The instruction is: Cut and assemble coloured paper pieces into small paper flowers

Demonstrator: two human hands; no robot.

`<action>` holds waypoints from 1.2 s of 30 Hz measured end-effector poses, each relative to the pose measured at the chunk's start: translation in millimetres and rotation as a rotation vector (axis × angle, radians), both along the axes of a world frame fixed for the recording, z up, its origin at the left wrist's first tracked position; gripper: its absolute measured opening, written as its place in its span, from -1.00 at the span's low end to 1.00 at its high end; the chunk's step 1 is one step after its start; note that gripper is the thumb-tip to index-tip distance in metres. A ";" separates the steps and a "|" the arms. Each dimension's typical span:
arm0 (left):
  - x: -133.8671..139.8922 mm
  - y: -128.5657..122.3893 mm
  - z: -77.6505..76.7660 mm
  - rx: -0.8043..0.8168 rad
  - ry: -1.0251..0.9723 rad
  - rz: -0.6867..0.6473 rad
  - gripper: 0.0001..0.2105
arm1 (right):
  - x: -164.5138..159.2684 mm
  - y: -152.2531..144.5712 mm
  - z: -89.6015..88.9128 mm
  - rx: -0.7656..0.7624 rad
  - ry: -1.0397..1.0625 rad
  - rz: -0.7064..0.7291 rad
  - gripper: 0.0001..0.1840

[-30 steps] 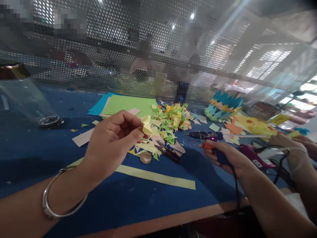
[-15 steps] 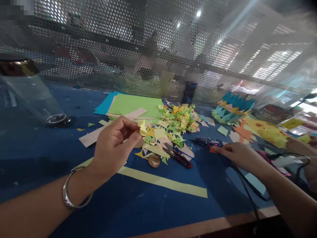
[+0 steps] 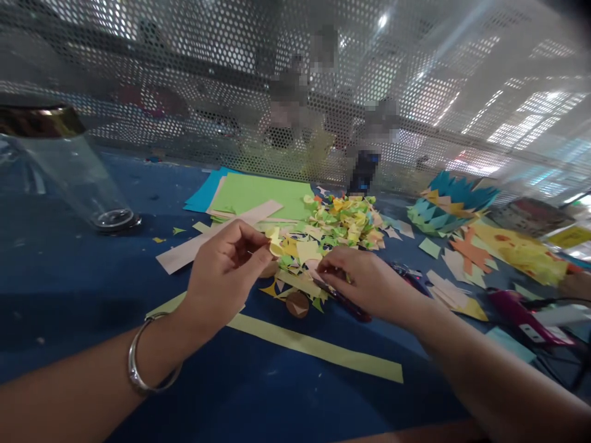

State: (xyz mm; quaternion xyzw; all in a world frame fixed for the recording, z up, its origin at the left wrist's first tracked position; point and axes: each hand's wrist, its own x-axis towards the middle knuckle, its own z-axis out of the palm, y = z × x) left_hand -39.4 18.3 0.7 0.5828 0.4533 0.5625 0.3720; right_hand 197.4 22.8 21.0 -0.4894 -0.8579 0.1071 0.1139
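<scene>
Between the thumb and fingers of my left hand (image 3: 231,261) is a small curled yellow paper piece (image 3: 276,243). My right hand (image 3: 362,277) reaches over the cut paper scraps, its fingers curled down beside the scissors (image 3: 353,307). Whatever its fingertips pinch is hidden. The scissors lie on the table, partly covered by that hand. A dark blue glue gun (image 3: 412,275) with a small red light lies behind my right wrist, partly hidden. Just beyond both hands rises a heap of small yellow, green and orange paper pieces (image 3: 346,218). A brown round disc (image 3: 297,304) lies in front.
Green paper sheets (image 3: 263,191) lie at the back, by a perforated metal screen (image 3: 194,80). A clear jar (image 3: 74,172) stands left. A pale strip (image 3: 323,347) crosses the front. Rightward are a paper crown (image 3: 452,203), a magenta power strip (image 3: 526,317) and another person's hand (image 3: 575,284).
My right hand has let go of the glue gun and moved left to the scraps beside the scissors. My left hand still holds the yellow paper piece. The view has shifted slightly.
</scene>
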 end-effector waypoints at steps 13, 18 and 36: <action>0.7 6.7 -10.0 -0.075 -0.036 -0.125 -0.91 | -15.7 21.8 -26.8 -0.042 0.031 -0.034 -0.93; 1.7 6.5 -8.7 -0.081 -0.023 -0.133 -0.91 | -11.3 19.5 -24.3 -0.035 0.118 -0.026 -0.91; 23.9 -17.5 -1.2 -0.426 -0.201 -0.451 -0.81 | -21.7 -19.0 -16.1 -0.390 1.175 -0.135 -0.85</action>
